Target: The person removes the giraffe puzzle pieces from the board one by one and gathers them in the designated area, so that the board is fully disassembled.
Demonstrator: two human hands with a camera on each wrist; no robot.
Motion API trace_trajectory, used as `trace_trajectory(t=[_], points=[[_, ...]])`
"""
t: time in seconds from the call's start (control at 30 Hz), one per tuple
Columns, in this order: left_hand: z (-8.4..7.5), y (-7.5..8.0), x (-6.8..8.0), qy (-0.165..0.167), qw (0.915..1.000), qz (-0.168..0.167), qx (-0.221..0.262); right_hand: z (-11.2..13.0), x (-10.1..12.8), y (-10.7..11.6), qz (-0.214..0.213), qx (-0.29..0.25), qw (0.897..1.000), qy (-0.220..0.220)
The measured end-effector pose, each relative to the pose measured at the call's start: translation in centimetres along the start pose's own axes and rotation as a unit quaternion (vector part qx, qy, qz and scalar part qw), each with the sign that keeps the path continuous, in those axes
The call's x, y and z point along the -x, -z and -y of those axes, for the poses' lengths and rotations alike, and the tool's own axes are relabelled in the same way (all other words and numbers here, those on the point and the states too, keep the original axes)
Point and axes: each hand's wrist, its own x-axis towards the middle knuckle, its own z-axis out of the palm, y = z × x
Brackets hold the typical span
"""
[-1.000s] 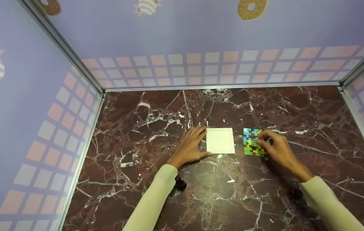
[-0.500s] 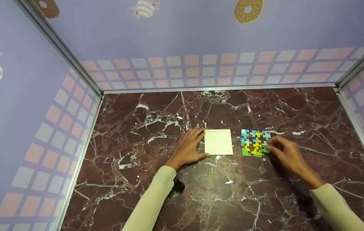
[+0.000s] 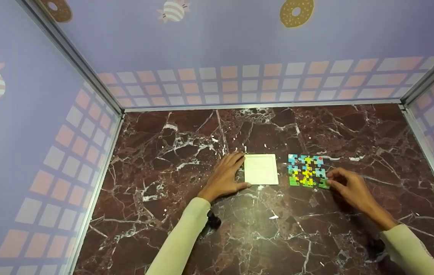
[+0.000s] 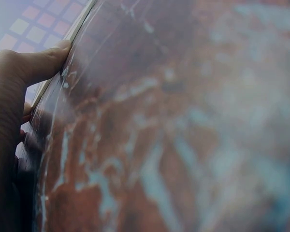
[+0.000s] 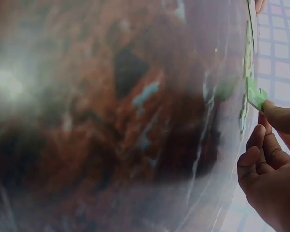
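1. The dark red marble-patterned surface fills the floor of a booth with lilac printed walls showing doughnuts and pastel squares.
2. The person's two arms in pale cream sleeves reach in from the near edge.
3. The left hand lies flat with fingers straight and relaxed, touching the left edge of a plain white square tray. It grasps nothing and seems to steady the tray.
4. The right hand has its fingers curled, pinching the near right corner of the puzzle.
5. The small multicoloured jigsaw puzzle, blue, yellow and green, lies assembled just right of the tray, apart from it. In the right wrist view a green corner piece is lifted off the surface between thumb and fingertip.
6. My guess: a piece is being taken or seated at that corner; the next move calls for a light, precise pinch without disturbing neighbours.
7. No brand or writing is readable anywhere.
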Motion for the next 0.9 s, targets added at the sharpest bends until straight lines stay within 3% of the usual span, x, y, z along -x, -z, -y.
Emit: trace_trajectory(t=[0.4, 0.67, 0.9], points=[[-0.1, 0.0, 0.1, 0.011, 0.9998, 0.008, 0.011, -0.9, -0.3, -0.2, 0.006, 0.027, 1.000, 0.006], [0.1, 0.0, 0.2, -0.001, 1.0000, 0.000, -0.004, -0.9, -0.7, -1.0, -0.010, 0.048, 0.998, 0.051], [0.0, 0.0, 0.0, 0.002, 1.0000, 0.004, -0.006, -0.7, -1.1, -0.9, -0.007, 0.064, 0.997, 0.053]])
